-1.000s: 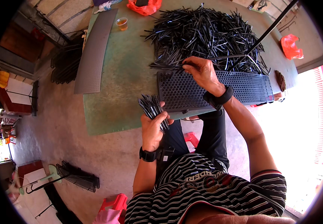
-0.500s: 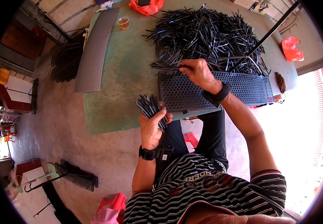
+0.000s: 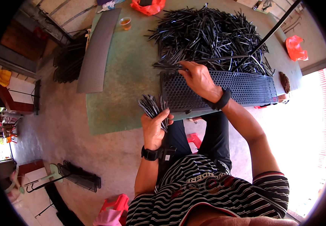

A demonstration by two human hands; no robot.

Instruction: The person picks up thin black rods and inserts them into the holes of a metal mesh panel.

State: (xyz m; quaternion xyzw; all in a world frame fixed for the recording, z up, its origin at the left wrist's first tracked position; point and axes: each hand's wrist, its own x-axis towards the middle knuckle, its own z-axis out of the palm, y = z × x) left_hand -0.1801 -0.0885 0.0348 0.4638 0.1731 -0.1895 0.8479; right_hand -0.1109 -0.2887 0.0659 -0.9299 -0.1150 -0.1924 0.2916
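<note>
Black slender strips [image 3: 148,105], likely light, best gripped mid-length, fill the curled left hand [image 3: 154,128]. Farther right is the half-bent right hand [image 3: 199,80], hold unclear.

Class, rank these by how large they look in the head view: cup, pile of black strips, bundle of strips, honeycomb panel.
1. Pile of black strips
2. Honeycomb panel, partly covered by the right hand
3. Bundle of strips in the left hand
4. Cup

Head-worn fisheye, looking down from close above hands [image 3: 199,79] and green table [image 3: 127,83]
</note>
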